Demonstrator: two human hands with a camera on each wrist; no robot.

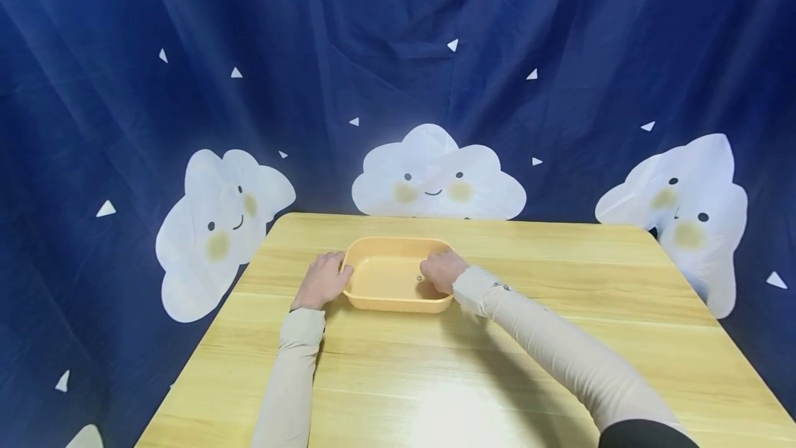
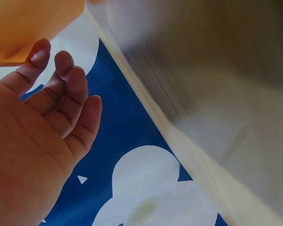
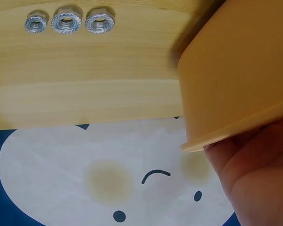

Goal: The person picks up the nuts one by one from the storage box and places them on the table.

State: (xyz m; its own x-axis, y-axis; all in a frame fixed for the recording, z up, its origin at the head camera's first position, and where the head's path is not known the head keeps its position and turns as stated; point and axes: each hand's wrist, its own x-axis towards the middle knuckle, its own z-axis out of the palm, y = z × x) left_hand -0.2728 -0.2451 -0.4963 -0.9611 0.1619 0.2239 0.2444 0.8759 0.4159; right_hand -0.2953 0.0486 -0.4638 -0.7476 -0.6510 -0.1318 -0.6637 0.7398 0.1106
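A shallow orange-yellow plastic tray [image 1: 388, 305] sits on the wooden table. At its left end my left hand [image 1: 322, 279] holds the rim, thumb over the edge and fingers along the outside. In the left wrist view those fingers [image 2: 76, 94] are loosely bent, one tip against the tray wall. My right hand [image 1: 440, 270] reaches over the right rim into the tray with curled fingers. Close to it a small metal nut [image 1: 419, 278] lies on the tray floor. The right fingertips are hidden, so I cannot tell if they hold anything.
Three metal flange nuts [image 3: 66, 21] stand in a row on the table [image 3: 85, 66] beside the tray. Behind the table's far edge hangs a dark blue curtain [image 1: 385, 88] with white clouds and triangles.
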